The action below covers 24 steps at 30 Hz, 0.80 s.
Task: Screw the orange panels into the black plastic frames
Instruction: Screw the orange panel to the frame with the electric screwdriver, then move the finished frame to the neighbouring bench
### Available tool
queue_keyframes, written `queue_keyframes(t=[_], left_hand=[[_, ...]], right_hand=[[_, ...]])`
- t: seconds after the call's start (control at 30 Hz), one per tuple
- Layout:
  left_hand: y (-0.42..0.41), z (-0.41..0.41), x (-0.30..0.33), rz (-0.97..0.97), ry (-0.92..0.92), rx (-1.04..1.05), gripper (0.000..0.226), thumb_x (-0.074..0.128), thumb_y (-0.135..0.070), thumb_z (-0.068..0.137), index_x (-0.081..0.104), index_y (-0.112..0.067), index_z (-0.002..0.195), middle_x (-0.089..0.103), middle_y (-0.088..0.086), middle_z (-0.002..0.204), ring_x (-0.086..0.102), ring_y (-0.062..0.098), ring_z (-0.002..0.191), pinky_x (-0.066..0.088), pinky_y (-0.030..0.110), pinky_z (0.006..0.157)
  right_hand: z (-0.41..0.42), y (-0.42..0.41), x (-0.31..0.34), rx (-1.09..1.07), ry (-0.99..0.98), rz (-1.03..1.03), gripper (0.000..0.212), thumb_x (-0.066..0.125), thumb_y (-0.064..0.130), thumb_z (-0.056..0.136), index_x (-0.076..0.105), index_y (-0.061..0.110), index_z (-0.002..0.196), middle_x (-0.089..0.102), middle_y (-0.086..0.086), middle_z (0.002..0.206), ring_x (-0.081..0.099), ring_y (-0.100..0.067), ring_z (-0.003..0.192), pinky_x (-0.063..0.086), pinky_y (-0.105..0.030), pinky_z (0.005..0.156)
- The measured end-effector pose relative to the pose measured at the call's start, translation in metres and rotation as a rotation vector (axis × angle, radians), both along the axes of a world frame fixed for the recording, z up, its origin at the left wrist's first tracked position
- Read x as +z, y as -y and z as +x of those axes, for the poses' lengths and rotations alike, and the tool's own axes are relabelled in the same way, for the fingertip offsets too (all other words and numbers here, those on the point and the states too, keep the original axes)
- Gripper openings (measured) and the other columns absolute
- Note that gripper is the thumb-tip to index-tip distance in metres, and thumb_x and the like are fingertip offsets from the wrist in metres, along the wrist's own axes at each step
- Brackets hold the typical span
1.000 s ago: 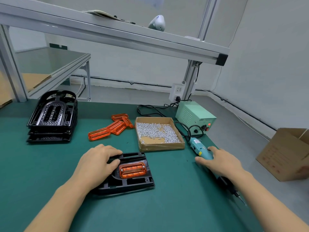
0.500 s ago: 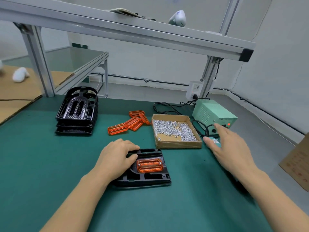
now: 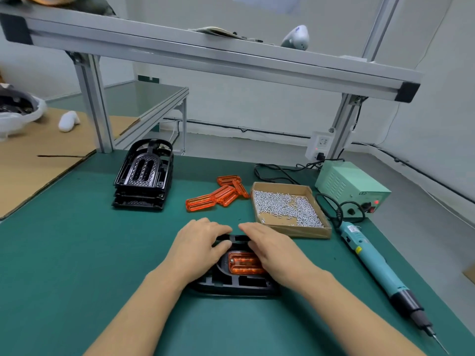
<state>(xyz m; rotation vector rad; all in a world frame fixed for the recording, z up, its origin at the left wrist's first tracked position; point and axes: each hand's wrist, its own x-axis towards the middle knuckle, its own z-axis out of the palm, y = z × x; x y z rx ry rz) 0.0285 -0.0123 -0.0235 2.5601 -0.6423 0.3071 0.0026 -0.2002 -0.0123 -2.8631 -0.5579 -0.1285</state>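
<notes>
Both hands — left hand [image 3: 199, 249] and right hand [image 3: 272, 249] — rest flat with relaxed grip on the black frame [image 3: 232, 285], steadying its seated orange panel [image 3: 244, 264] just before the screw box [image 3: 289, 210].

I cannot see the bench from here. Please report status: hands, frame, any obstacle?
Left hand and right hand both resting on frame. Orange panel seated in it. Screwdriver lies untouched at right. No obstacle seen.
</notes>
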Motion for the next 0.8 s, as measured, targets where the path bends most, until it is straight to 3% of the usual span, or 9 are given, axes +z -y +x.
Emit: queue_keyframes(t=[0.1, 0.33, 0.57, 0.7, 0.8], left_hand=[[-0.001, -0.002, 0.000, -0.019, 0.005, 0.025, 0.040, 0.053, -0.043, 0.091, 0.053, -0.037, 0.130, 0.063, -0.006, 0.111, 0.052, 0.017, 0.106, 0.040, 0.030, 0.092], [-0.002, -0.001, 0.004, -0.048, 0.145, -0.013, 0.031, 0.053, -0.036, 0.092, 0.062, -0.028, 0.121, 0.067, -0.011, 0.110, 0.053, 0.011, 0.105, 0.032, 0.027, 0.095], [-0.006, -0.006, 0.010, -0.239, 0.216, 0.180, 0.024, 0.061, -0.024, 0.089, 0.069, -0.022, 0.112, 0.068, -0.011, 0.109, 0.052, 0.009, 0.109, 0.031, 0.023, 0.093], [-0.019, -0.020, 0.009, -0.359, 0.154, 0.339, 0.039, 0.062, -0.023, 0.087, 0.058, -0.025, 0.126, 0.056, -0.011, 0.128, 0.039, 0.006, 0.122, 0.026, 0.020, 0.100], [-0.032, -0.037, 0.001, -0.371, 0.052, 0.442, 0.054, 0.058, -0.032, 0.090, 0.039, -0.026, 0.140, 0.041, -0.012, 0.142, 0.027, 0.007, 0.131, 0.022, 0.024, 0.106]], right_hand=[[0.004, -0.005, -0.006, 0.014, -0.030, 0.005, 0.046, 0.038, 0.017, 0.103, 0.034, 0.019, 0.149, 0.038, 0.002, 0.152, 0.034, -0.014, 0.139, 0.025, -0.024, 0.111], [0.007, -0.007, -0.011, -0.015, -0.002, 0.059, 0.041, 0.042, 0.023, 0.103, 0.044, 0.023, 0.143, 0.053, 0.005, 0.138, 0.044, -0.014, 0.126, 0.034, -0.026, 0.102], [0.011, -0.025, -0.015, -0.191, 0.079, 0.126, 0.035, 0.046, 0.036, 0.099, 0.051, 0.031, 0.133, 0.059, 0.010, 0.122, 0.051, -0.012, 0.117, 0.041, -0.028, 0.090], [0.010, -0.039, -0.018, -0.256, 0.103, 0.184, 0.034, 0.049, 0.042, 0.095, 0.054, 0.032, 0.127, 0.059, 0.011, 0.114, 0.054, -0.011, 0.111, 0.041, -0.027, 0.084], [0.008, -0.045, -0.024, -0.262, 0.075, 0.251, 0.037, 0.046, 0.039, 0.098, 0.051, 0.026, 0.133, 0.055, 0.007, 0.117, 0.049, -0.014, 0.116, 0.039, -0.028, 0.090]])
